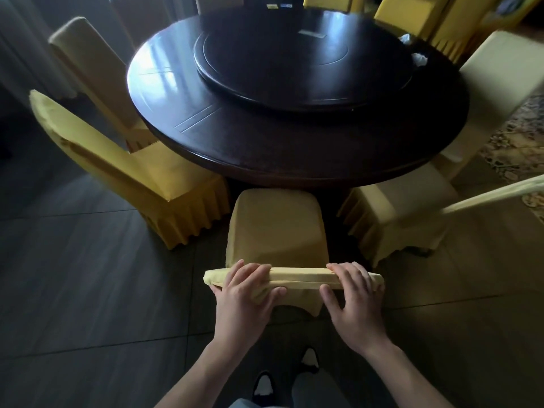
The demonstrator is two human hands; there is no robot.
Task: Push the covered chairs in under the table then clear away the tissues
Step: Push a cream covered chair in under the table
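Two hands are on the top rail of the near chair [276, 231], and that puts us in the chair-pushing step. The left hand [245, 293] grips the rail's left part, fingers curled over the top and thumb along the near face. The right hand [351, 290] holds the right part the same way, fingers over the top edge, thumb spread below. Both forearms reach straight forward from the bottom of the view, shoes visible between them on the floor.

This chair's seat front already sits at the near edge of the round counter [241, 136], so a firm, even shove away from the body looks like the call, keeping the chair square. The left chair [141, 175] stands angled out from the counter, and the right chair [412, 207] also looks pulled out, so I'd judge more pushing remains.

The tissues [419, 58] lie far right on the counter, by the turntable [294, 69], untouched for now; another crumpled bit sits further back near the rim.
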